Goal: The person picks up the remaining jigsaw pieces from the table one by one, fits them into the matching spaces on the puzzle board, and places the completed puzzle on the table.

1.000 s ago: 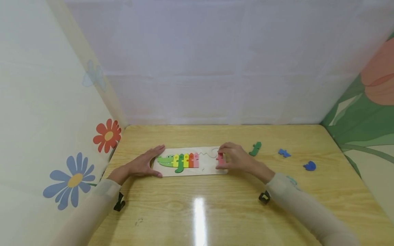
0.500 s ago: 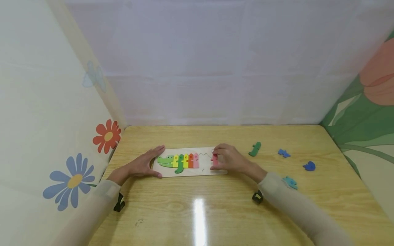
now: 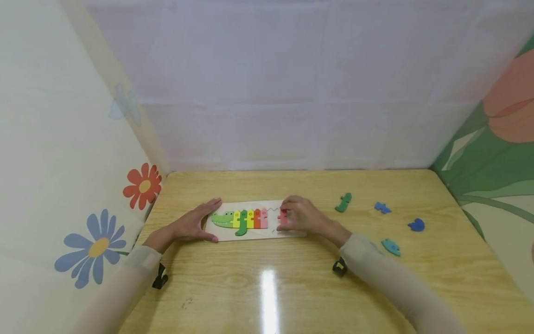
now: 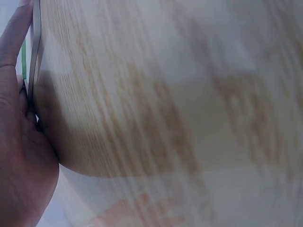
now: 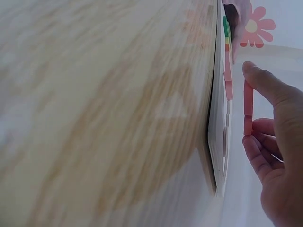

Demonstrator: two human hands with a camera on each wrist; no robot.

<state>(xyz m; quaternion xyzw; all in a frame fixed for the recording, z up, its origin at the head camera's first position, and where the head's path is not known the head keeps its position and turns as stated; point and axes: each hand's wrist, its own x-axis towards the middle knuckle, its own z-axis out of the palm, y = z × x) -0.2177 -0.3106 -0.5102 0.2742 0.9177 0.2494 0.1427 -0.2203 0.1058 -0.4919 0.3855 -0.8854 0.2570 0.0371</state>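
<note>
My right hand (image 3: 304, 215) pinches a pinkish-red puzzle piece (image 5: 248, 106) between thumb and fingertips. In the right wrist view the piece stands a little off the board's face. Under it is a pale wooden puzzle board (image 3: 250, 204), whose right part the hand covers. A crocodile's green head (image 3: 223, 220), a green leg piece (image 3: 242, 227) and yellow, orange and pink body pieces (image 3: 257, 220) sit on the board. At the left end my left hand (image 3: 189, 225) lies with fingers and thumb spread straight, touching the board's far and near edges.
Right of the board lie a green piece (image 3: 344, 202), a small blue piece (image 3: 382, 208), a dark blue rounded piece (image 3: 416, 225) and a turquoise piece (image 3: 391, 247). A white cloth wall (image 3: 271, 134) rises behind the wooden table (image 3: 233, 287).
My right hand has moved left over the board with the pinkish-red puzzle piece, toward the pink piece in the row. My left hand has stayed at the board's left end.
</note>
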